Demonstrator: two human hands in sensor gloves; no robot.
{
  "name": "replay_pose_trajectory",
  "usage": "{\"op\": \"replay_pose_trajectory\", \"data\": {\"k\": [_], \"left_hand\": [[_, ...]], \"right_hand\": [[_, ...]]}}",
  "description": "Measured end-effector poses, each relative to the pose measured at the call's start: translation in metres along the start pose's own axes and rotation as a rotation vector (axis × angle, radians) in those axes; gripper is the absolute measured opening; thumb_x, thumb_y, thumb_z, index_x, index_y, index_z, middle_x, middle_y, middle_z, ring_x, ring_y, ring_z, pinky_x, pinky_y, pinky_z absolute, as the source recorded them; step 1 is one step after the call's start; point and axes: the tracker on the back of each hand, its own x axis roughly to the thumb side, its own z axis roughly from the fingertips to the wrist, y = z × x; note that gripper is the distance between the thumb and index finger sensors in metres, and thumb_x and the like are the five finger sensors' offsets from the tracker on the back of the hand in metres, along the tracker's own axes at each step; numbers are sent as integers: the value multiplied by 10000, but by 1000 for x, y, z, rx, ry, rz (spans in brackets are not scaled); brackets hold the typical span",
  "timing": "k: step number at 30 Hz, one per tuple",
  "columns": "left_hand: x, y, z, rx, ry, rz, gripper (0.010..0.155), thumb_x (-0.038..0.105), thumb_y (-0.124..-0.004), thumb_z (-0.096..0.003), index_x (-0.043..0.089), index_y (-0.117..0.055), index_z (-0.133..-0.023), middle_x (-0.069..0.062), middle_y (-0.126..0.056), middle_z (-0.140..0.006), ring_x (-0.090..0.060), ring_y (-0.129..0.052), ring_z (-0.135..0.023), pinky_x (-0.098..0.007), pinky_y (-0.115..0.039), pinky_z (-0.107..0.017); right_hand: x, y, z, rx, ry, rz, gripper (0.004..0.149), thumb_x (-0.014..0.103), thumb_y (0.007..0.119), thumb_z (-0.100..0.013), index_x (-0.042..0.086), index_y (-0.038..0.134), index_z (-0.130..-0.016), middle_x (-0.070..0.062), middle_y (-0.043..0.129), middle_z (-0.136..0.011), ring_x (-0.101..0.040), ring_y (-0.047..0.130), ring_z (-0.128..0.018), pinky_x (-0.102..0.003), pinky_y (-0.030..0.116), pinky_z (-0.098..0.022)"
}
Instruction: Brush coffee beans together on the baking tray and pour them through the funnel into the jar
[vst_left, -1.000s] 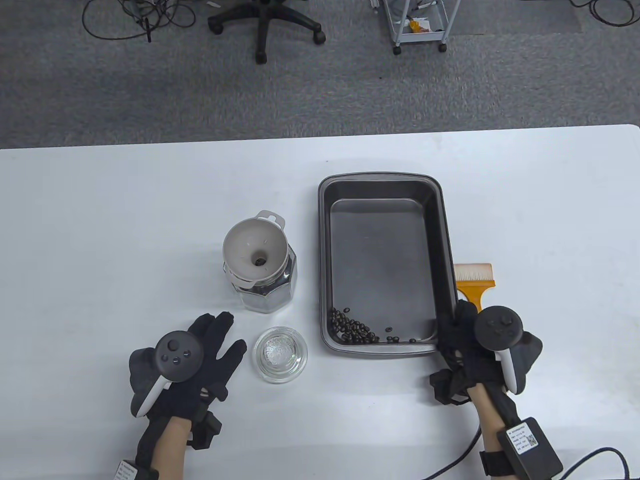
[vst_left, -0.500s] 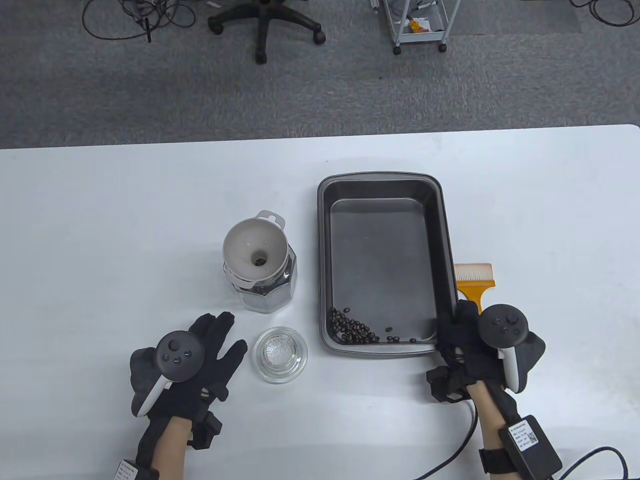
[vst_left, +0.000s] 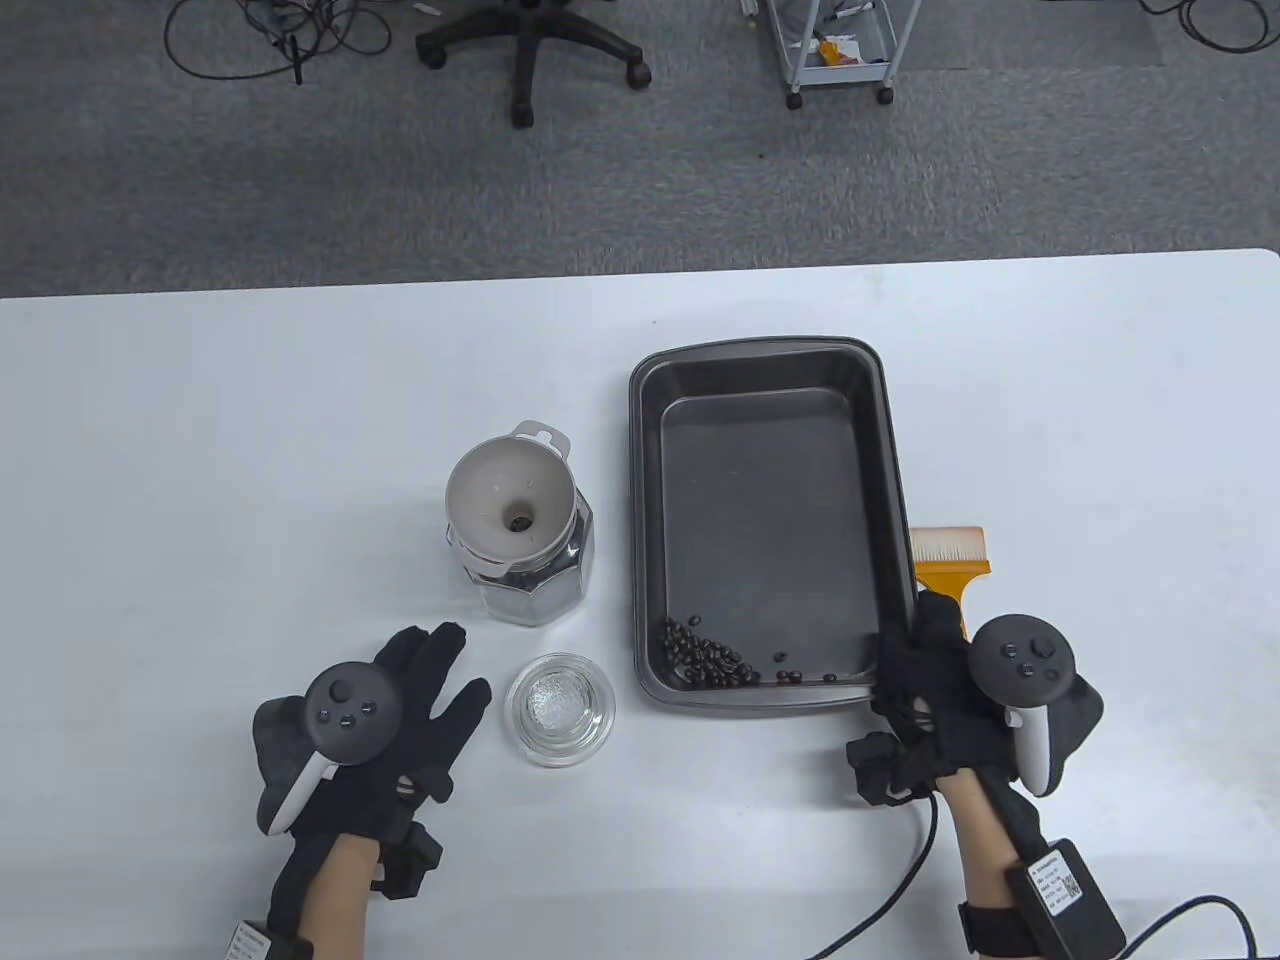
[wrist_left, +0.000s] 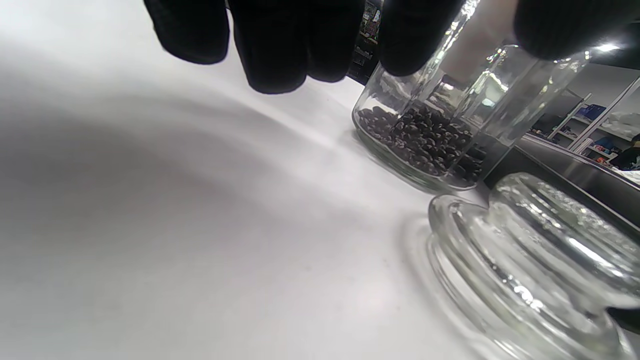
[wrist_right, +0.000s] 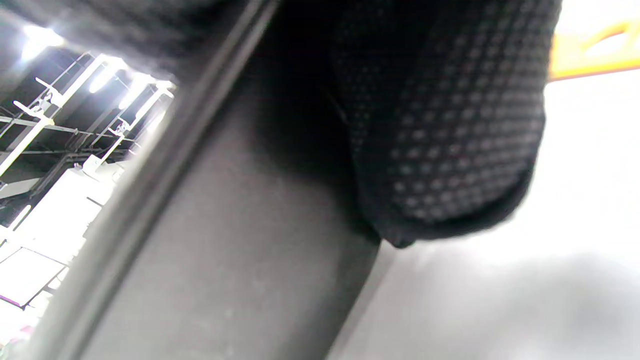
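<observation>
Our right hand grips the baking tray at its near right corner, fingers curled round the rim; the right wrist view shows a gloved fingertip pressed against the tray's outer wall. The coffee beans sit gathered at the tray's 7 o'clock corner, with a few strays along the near wall. We judge the tray stiff and light but awkward from one corner, likely to twist; the beans, small and smooth, will roll fast once tilted. The jar, funnel seated in its mouth, stands at 9 o'clock of the tray, already holding beans. Our left hand rests open on the tabletop, holding nothing, beside the glass lid.
</observation>
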Motion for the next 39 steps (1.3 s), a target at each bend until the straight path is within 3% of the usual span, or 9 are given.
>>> {"op": "replay_pose_trajectory", "data": {"k": [10, 17, 27, 39], "left_hand": [[-2, 3, 0, 2, -5, 23, 711, 758, -666, -490, 429, -550, -1110, -39, -590, -1214, -349, -698, -1061, -570, -593, -775], [-2, 2, -1, -6, -9, 25, 713, 760, -664, -490, 429, -549, -1111, -39, -591, -1214, -348, -699, -1062, -569, -597, -773], [-5, 2, 0, -4, -12, 42, 711, 761, -662, -489, 432, -549, -1109, -36, -594, -1213, -348, -703, -1059, -568, -598, -772], [-2, 2, 0, -11, -33, 50, 710, 761, -662, -490, 432, -549, -1110, -39, -594, -1213, -348, -701, -1060, -569, -598, -772]], "right_hand": [[6, -11, 4, -24, 8, -158, 402, 260, 913, -513, 199, 668, -826, -177, 954, -718, -294, 1111, -337, -221, 1050, -182], [19, -23, 12, -49, -24, -175, 401, 263, 915, -514, 189, 673, -825, -179, 956, -710, -295, 1115, -308, -219, 1050, -176], [61, -52, 22, -62, -49, -192, 406, 270, 914, -519, 173, 673, -831, -179, 954, -708, -291, 1113, -300, -220, 1045, -174], [94, -70, 32, -77, -49, -204, 407, 277, 912, -524, 152, 679, -833, -180, 958, -698, -285, 1110, -291, -216, 1041, -169]]}}
